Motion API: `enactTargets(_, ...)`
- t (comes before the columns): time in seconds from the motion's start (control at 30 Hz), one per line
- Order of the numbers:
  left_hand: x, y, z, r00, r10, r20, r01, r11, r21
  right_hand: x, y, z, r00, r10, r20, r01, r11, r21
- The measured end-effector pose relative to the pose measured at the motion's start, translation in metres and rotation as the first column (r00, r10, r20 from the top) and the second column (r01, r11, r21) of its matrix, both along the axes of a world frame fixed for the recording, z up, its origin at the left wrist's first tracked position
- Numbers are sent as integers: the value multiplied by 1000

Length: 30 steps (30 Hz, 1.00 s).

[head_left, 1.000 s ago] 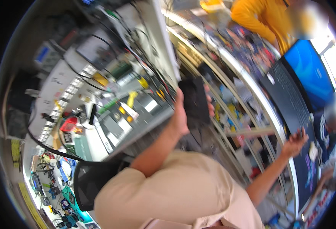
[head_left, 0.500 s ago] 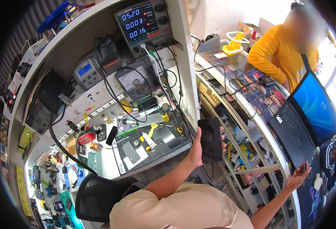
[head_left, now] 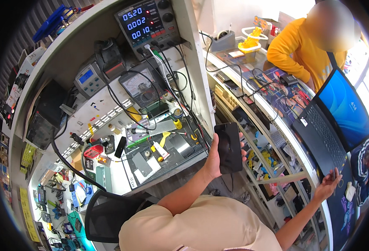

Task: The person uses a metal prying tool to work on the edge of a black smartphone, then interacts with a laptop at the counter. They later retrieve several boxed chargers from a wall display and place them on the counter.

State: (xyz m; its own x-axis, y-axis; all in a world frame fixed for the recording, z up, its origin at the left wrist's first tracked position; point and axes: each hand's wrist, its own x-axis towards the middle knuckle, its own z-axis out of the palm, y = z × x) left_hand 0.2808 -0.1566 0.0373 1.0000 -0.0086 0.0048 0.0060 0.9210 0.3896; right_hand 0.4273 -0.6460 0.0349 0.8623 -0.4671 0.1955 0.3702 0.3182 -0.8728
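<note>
In my left hand (head_left: pixel 212 161) is a black smartphone (head_left: pixel 229 148), upright with its dark screen toward me. The thumb lies along its left edge and the fingertips wrap round the right. My right hand (head_left: pixel 326 189) is at the counter's inner edge, by the near corner of an open black laptop (head_left: pixel 320 136). Its fingers are loosely stretched and slightly apart; I make out nothing held in them. A small ring-shaped thing (head_left: pixel 340 183) lies on the dark mat beside these fingers.
A workbench (head_left: pixel 180 161) on the left bears tools, phone parts, a multimeter (head_left: pixel 144 90) and a power supply (head_left: pixel 144 25). A black mesh chair (head_left: pixel 109 215) stands close by. Shelves (head_left: pixel 272 167) run below the counter. Across it leans a person in yellow (head_left: pixel 291 44).
The view has shifted slightly, so the bench and counter sit a little further left. My right-hand fingers have curled and moved slightly at the laptop's corner. The smartphone stays in my left hand.
</note>
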Motion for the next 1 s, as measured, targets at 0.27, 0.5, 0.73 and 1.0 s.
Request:
enactTargets(0.27,4,6,-3,998,-2,67,2,1000,-10,3,11,7,1000,25,8,-24,999,-36)
enactTargets(0.5,2,4,2,998,5,65,-6,1000,19,0,7,8,997,59,46,-56,996,-67)
enactTargets(0.73,2,4,1,997,10,81,-10,1000,-1,1,13,11,999,37,36,-35,997,-62)
enactTargets(1.0,1,4,-2,996,25,82,-26,999,21,-1,12,10,998,43,37,-40,996,-78)
